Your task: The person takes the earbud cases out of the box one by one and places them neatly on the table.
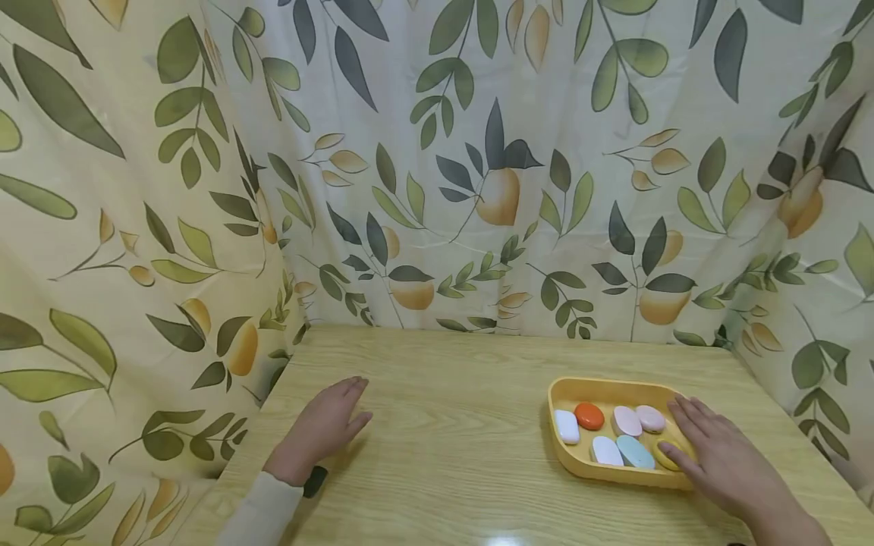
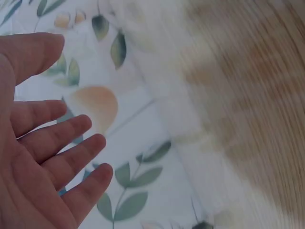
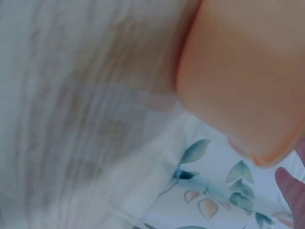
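Observation:
A shallow yellow-orange tray stands on the right side of the table. Inside lie several smooth, rounded, soap-like pieces: an orange-red one, a light blue one, a yellow one, and others in white and pink. My right hand is over the tray's right end, fingers mostly straight, thumb beside the yellow piece. In the right wrist view, a fingertip shows near the rim of the tray. My left hand hovers at the table's left, fingers extended, palm holding nothing.
The wood-grain table spreads between both hands. A leaf-and-fruit patterned curtain hangs behind it and along the left and right sides. A dark band sits at my left wrist.

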